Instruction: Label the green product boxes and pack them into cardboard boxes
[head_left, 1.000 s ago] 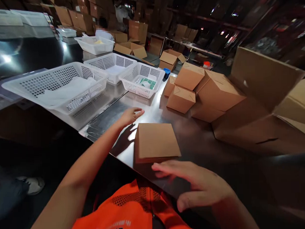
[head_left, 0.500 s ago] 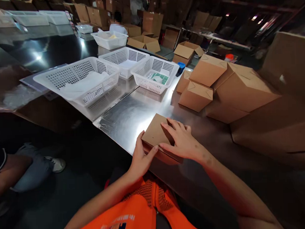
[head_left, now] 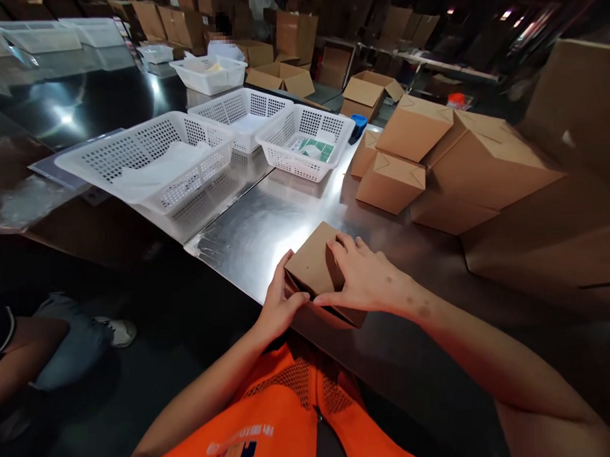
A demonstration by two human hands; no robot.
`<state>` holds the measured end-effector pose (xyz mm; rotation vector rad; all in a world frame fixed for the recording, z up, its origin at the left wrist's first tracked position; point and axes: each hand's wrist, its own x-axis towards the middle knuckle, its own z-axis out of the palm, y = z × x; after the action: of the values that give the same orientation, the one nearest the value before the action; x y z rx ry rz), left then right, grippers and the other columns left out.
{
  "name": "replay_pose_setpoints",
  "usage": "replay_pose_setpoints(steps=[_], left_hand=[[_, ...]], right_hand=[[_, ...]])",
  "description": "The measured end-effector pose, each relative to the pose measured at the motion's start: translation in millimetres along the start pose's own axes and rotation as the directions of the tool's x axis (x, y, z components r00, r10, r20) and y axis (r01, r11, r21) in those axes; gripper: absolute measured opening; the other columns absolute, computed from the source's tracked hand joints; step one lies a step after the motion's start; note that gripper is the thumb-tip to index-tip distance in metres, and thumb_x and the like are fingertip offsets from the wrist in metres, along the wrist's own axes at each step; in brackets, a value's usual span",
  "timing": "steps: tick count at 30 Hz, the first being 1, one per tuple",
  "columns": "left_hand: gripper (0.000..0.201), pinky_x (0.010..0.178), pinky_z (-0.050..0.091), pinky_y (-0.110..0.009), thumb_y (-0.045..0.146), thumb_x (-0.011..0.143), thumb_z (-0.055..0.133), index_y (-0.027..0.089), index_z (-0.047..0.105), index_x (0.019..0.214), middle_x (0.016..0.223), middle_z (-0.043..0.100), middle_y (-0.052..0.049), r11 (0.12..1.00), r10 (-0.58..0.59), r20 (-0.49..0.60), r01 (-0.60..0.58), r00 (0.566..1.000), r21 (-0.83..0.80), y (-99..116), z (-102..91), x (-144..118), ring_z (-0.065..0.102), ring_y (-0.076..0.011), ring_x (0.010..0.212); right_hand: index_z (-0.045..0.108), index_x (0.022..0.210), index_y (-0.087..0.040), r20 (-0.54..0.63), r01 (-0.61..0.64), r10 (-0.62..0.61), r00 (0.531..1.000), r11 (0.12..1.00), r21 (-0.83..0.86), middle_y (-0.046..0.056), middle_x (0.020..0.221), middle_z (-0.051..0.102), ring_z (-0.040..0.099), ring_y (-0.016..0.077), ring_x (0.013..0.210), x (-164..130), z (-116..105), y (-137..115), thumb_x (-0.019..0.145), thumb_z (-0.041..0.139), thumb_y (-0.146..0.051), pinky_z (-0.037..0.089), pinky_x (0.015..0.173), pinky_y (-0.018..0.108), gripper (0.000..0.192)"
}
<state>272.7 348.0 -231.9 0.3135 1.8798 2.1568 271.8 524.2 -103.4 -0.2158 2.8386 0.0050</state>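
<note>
A small brown cardboard box (head_left: 313,265) sits at the near edge of the steel table (head_left: 265,223), with no print visible on it. The left hand (head_left: 280,303) grips its near-left corner, thumb on top. The right hand (head_left: 367,279) lies spread flat over its lid. Beyond stand white perforated baskets (head_left: 301,132) and stacked closed cartons (head_left: 432,157).

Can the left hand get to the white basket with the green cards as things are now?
Probably yes. The left hand grips the near corner of the small cardboard box, and only bare steel table lies between it and the basket. It would have to let go first.
</note>
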Motion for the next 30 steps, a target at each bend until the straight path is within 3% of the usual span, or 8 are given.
replay_pose_setpoints(steps=[3,10,15,18,20,23,27,30], left_hand=[[0.084,0.114,0.032,-0.046,0.02,0.068,0.059,0.025,0.031,0.147,0.149,0.043,-0.008,1.0,-0.003,-0.005,0.003,1.0,-0.019,2.7,1.7,0.2,0.043,-0.0289,0.133],[0.082,0.108,0.038,-0.044,0.021,0.061,0.056,0.022,0.038,0.14,0.139,0.051,-0.008,0.999,-0.042,-0.081,0.043,0.996,0.009,16.1,11.0,3.5,0.047,-0.0285,0.127],[0.079,0.104,0.042,-0.044,0.021,0.06,0.054,0.021,0.039,0.137,0.133,0.053,-0.009,0.999,-0.032,-0.069,0.031,0.997,-0.015,20.6,13.9,2.7,0.05,-0.0291,0.122],[0.083,0.105,0.04,-0.045,0.023,0.06,0.054,0.019,0.034,0.141,0.134,0.053,-0.01,0.999,-0.043,-0.073,0.042,0.996,-0.019,18.4,13.2,0.3,0.05,-0.0297,0.122],[0.087,0.106,0.039,-0.045,0.024,0.061,0.054,0.018,0.031,0.144,0.137,0.05,-0.01,0.998,-0.059,-0.066,0.058,0.996,-0.021,15.2,12.7,-1.3,0.049,-0.0298,0.124],[0.086,0.11,0.037,-0.043,0.023,0.062,0.054,0.021,0.03,0.145,0.143,0.047,-0.009,0.999,-0.03,-0.067,0.029,0.997,-0.023,9.3,12.8,-3.1,0.045,-0.0288,0.13],[0.081,0.113,0.033,-0.043,0.023,0.066,0.056,0.022,0.033,0.144,0.148,0.042,-0.01,0.998,0.032,-0.116,-0.025,0.993,0.065,7.8,12.9,-1.8,0.041,-0.029,0.135],[0.076,0.11,0.036,-0.047,0.031,0.072,0.063,0.018,0.036,0.142,0.139,0.049,-0.014,0.972,0.057,-0.132,-0.025,0.99,0.234,16.6,11.3,5.4,0.047,-0.0313,0.129]], right_hand=[[0.035,0.147,-0.016,-0.012,0.037,-0.037,0.999,0.999,0.021,0.023,0.136,0.045,0.057,0.0439,0.107,2.1,-3.4,0.3,0.07,0.07,-0.07,0.051,0.081,0.052,0.1],[0.041,0.14,-0.02,-0.072,0.084,-0.088,0.994,0.995,-0.053,0.021,0.125,0.052,0.054,0.0458,0.108,2.0,4.5,-3.1,0.07,0.066,-0.059,0.048,0.076,0.048,0.084],[0.039,0.142,-0.02,-0.093,0.175,-0.173,0.981,0.984,0.015,0.015,0.109,0.065,0.064,0.0342,0.088,-1.6,-14.9,0.3,0.078,0.061,-0.044,0.048,0.071,0.04,0.072],[0.03,0.148,-0.026,-0.123,0.169,-0.143,0.982,0.955,0.243,0.007,0.103,0.069,0.068,0.026,0.078,-7.1,-38.0,18.7,0.089,0.052,-0.039,0.05,0.066,0.033,0.064],[0.029,0.149,-0.027,-0.175,0.213,-0.161,0.971,0.915,0.342,0.006,0.115,0.067,0.068,0.0257,0.091,-10.3,-54.5,38.5,0.093,0.048,-0.041,0.052,0.075,0.034,0.061],[0.039,0.147,-0.022,-0.233,0.273,-0.2,0.952,0.899,0.342,0.005,0.128,0.062,0.062,0.0267,0.111,-10.2,-77.8,75.4,0.098,0.041,-0.042,0.048,0.092,0.037,0.053],[0.048,0.141,-0.009,-0.375,0.055,0.045,0.926,0.966,0.251,0.011,0.126,0.062,0.057,0.0317,0.117,6.9,-85.0,122.7,0.1,0.033,-0.047,0.042,0.095,0.043,0.058],[0.047,0.136,0.006,-0.455,-0.234,0.302,0.838,0.951,0.202,0.02,0.133,0.052,0.045,0.0367,0.129,29.2,-48.8,137.6,0.1,0.013,-0.047,0.036,0.098,0.045,0.072]])
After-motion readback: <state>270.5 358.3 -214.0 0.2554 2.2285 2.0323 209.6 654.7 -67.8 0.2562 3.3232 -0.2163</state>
